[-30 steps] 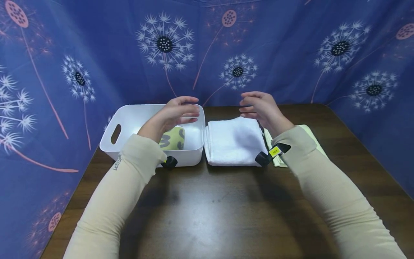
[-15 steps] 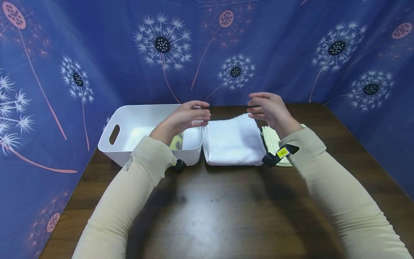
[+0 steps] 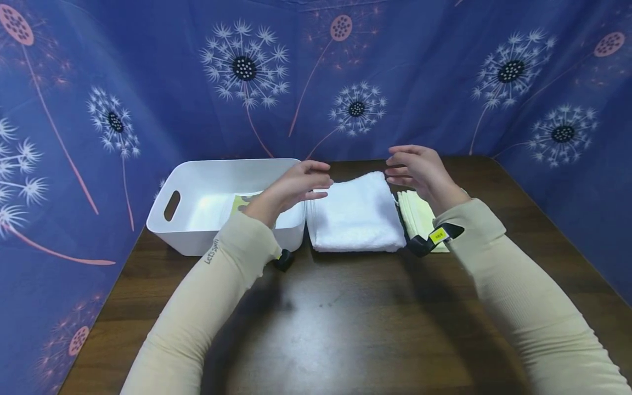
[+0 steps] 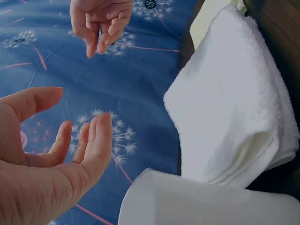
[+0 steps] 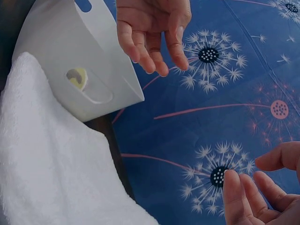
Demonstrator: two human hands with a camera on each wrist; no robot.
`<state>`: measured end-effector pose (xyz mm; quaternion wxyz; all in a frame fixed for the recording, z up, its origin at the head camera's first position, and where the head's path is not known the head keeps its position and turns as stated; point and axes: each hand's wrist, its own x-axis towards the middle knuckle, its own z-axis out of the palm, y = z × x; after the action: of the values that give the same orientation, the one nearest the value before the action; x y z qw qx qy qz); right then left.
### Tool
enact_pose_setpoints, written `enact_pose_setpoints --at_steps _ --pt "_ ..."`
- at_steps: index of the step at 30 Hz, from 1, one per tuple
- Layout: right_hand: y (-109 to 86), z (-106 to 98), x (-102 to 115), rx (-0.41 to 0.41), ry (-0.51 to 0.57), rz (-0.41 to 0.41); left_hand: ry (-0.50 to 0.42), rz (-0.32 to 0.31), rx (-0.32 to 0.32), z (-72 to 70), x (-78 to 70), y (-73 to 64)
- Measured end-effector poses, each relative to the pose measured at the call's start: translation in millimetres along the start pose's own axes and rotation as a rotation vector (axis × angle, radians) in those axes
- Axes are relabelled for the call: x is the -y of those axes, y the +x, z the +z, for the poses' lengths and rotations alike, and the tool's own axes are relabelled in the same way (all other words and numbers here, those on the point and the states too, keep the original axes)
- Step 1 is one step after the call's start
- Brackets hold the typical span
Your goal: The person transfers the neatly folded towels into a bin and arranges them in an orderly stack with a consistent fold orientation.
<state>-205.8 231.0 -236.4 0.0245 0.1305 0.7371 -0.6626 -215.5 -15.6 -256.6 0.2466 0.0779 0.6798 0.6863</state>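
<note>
My left hand point(image 3: 296, 189) hovers over the right end of the white plastic bin point(image 3: 185, 238), its fingers relaxed and holding nothing. Above the gap between the folded white towel point(image 3: 357, 216) and the pale yellow folded cloth point(image 3: 415, 211) hangs my right hand point(image 3: 419, 174), also loose and bare. In the left wrist view the towel point(image 4: 225, 103) lies below and apart from the left hand point(image 4: 56, 173). The right wrist view has the right hand point(image 5: 262, 197) in the lower corner, away from the towel point(image 5: 47, 154). A yellow item with grey marks point(image 3: 240, 203) sits in the bin, partly covered by the left arm.
The dark wooden table point(image 3: 316, 318) carries bin, towel and cloth in a row near its back edge. A blue curtain point(image 3: 306, 71) with dandelion prints stands behind and along both sides. The bin has an oval handle hole point(image 5: 89, 85) in its end wall.
Both hands have drifted right in the head view. The left went from over the bin's middle to its right end; the right moved from over the towel towards the yellow cloth.
</note>
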Motion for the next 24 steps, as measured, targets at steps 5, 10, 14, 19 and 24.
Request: enact_pose_setpoints --at_steps 5,10,14,19,24 --pt "2.0 -6.3 -7.4 0.001 0.022 0.015 0.055 -0.009 -0.018 7.1 5.6 2.6" --pt "4.7 -11.9 -17.9 0.010 0.052 0.017 0.137 -0.027 -0.051 14.8 13.9 5.1" --pt "7.7 -14.4 -27.2 0.003 0.064 0.025 0.224 -0.036 -0.097 22.9 21.1 5.6" --pt "10.1 -15.6 -38.2 -0.010 0.058 0.047 0.311 -0.026 -0.151 32.5 30.5 6.0" --pt "12.0 -18.8 -48.8 -0.007 0.074 0.057 0.372 0.020 -0.217 42.6 40.7 6.9"
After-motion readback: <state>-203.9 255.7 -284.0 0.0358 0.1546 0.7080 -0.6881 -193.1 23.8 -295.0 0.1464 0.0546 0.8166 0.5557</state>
